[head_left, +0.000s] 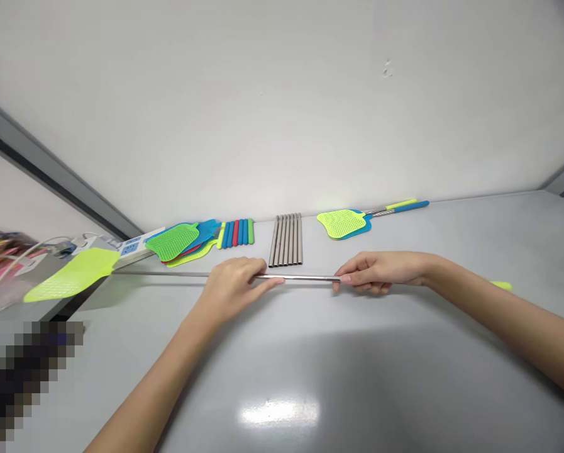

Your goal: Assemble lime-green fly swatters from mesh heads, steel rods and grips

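A telescopic fly swatter (305, 277) with a yellow-green paddle lies stretched out crosswise in front of me. Its paddle end points left, and a yellow grip tip shows beyond my right forearm. My left hand (237, 282) is closed around the thin part of the metal rod, thumb pointing right along it. Farther right, my right hand (373, 272) pinches the rod's thicker section between thumb and fingers. Just behind the rod, between my hands, several steel tubes (285, 242) lie side by side.
Loose swatter paddles (175, 241) in green, blue, red and yellow are piled at the back left, beside a power strip (133, 246). Coloured grips (235, 233) lie in a row. Two assembled swatters (342, 223) rest by the wall. Plastic-wrapped items (3, 258) crowd the far left.
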Demonstrator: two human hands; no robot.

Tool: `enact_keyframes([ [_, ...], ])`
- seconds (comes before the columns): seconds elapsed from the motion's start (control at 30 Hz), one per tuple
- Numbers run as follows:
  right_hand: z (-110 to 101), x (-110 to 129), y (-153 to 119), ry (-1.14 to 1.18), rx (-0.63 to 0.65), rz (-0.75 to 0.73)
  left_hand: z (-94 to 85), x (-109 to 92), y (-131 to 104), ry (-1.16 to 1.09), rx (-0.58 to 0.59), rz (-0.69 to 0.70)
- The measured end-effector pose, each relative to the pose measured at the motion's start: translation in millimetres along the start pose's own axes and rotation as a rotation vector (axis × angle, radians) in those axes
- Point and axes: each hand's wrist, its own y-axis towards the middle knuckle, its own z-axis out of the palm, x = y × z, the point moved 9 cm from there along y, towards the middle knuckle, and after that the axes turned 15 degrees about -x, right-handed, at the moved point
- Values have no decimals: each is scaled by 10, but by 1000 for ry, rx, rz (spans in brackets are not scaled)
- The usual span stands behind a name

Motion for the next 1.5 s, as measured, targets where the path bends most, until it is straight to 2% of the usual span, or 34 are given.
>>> enact_keyframes([
  [0.13,-134,-31,4,22,-44,1,-34,379,-17,30,15,-144],
  [0.23,-125,-81,9,47,-27,28,-14,413,-44,4,13,-157],
  [0.4,-117,-135,18,48,-27,52,41,176,-64,-37,5,-119],
  [0.63,56,-5,-23,-17,2,19,44,-289,-86,-164,-30,-15],
  [0.77,147,47,-62,-66,-2,8,95,-551,-138,-219,16,81],
  [0.87,173,39,-70,-52,12,18,123,-627,-144,-233,53,117],
  [1.0,116,-12,-33,-55,4,24,134,-503,-114,-242,92,98],
  [1.17,-13,-155,20,-55,-38,72,122,-69,-121,-237,131,-86],
  [1.27,-46,-199,41,-35,-39,64,115,93,-141,-230,130,-158],
  [1.37,-42,-217,55,-36,-31,56,147,67,-150,-252,133,-165],
  [1.5,25,-183,57,-36,-20,39,181,-226,-155,-330,117,-114],
])
